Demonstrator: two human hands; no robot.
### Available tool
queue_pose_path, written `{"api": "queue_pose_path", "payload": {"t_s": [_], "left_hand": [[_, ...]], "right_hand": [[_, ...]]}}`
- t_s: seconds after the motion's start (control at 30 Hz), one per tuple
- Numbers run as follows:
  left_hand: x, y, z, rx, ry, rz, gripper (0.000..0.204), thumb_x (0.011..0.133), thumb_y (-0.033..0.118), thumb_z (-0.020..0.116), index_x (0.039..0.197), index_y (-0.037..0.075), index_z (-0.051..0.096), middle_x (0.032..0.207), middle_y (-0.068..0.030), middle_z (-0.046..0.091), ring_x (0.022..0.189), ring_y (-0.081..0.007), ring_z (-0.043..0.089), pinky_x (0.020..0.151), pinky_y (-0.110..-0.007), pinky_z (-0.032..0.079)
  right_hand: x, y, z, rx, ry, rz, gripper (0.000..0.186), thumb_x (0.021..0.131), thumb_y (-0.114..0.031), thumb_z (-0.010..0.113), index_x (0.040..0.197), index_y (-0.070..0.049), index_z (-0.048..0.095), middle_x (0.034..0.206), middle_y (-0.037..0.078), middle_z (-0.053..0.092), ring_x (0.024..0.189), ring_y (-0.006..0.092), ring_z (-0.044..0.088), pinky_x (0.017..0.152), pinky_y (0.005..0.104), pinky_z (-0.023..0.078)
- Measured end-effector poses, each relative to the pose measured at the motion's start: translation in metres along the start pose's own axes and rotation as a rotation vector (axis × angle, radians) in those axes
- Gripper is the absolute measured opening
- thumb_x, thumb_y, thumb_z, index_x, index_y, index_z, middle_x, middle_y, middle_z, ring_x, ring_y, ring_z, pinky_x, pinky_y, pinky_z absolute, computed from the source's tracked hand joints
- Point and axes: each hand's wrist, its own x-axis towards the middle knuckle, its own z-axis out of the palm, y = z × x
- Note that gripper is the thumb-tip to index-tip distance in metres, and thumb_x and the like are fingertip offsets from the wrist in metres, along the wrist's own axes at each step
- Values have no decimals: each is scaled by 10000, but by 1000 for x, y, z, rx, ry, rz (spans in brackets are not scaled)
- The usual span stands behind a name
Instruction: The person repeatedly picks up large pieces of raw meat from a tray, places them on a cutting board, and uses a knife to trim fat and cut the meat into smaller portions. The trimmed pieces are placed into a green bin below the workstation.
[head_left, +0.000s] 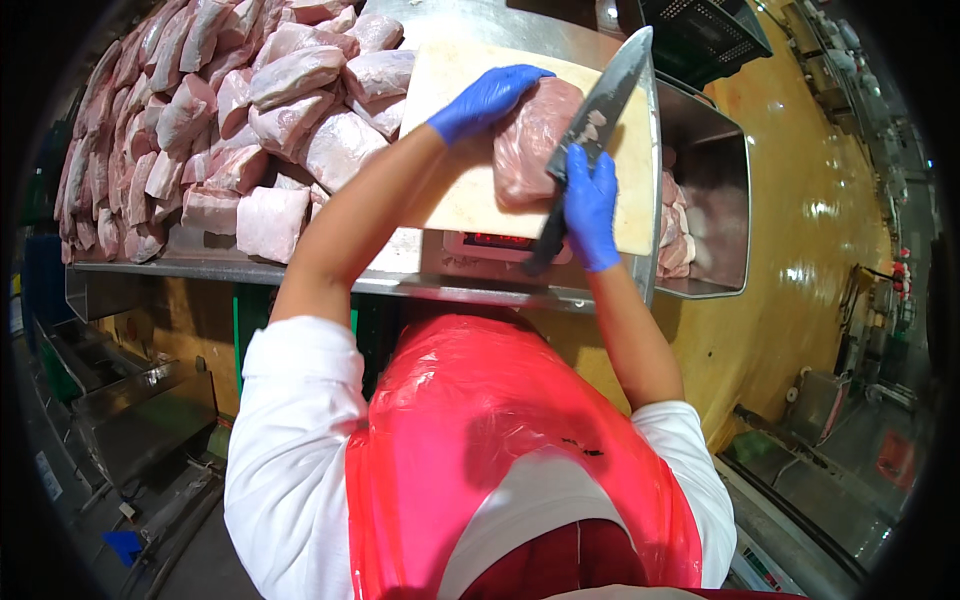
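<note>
"While the left hand (492, 102) touches the meat piece (535, 135), head view, why placed so?"

"Fingers lie along its upper left side, presumably steadying it on the cutting board (628, 215); whether gripping, cannot tell."

"And the right hand (592, 208)?"

"Fingers gripping the knife (612, 88) by its handle; tip aimed forward-right, likely clear of the left."

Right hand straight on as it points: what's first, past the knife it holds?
Probably the meat piece on the cutting board; the knife overlaps it in view, so depth is unclear.
</note>
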Motion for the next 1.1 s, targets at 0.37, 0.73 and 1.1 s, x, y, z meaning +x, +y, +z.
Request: {"api": "queue_pose_path", "payload": {"t_s": [0.37,0.73,1.1], "left_hand": [[-191,15,49,900,488,516,214,780,73,802,976,93,719,944,-95,669,891,-268,646,801,-378,525],[-166,-8,48,925,656,477,205,764,137,783,946,114,692,937,-93,619,890,-298,613,800,-421,498],[-174,-1,30,994,302,513,278,708,62,796,942,85,648,944,-115,599,867,-312,620,743,-405,526]], "right_hand": [[-21,-45,-61,-509,-624,-171,194,1006,-216,591,1030,-28,550,847,248,657,783,480,624,655,534,488],[-32,-72,-221,-1104,-874,-333,162,994,-218,581,987,-64,531,795,170,631,694,407,649,595,508,506],[-12,-73,-23,-572,-610,-254,160,983,-145,532,1081,-22,503,813,281,652,743,489,638,665,573,513]]}}
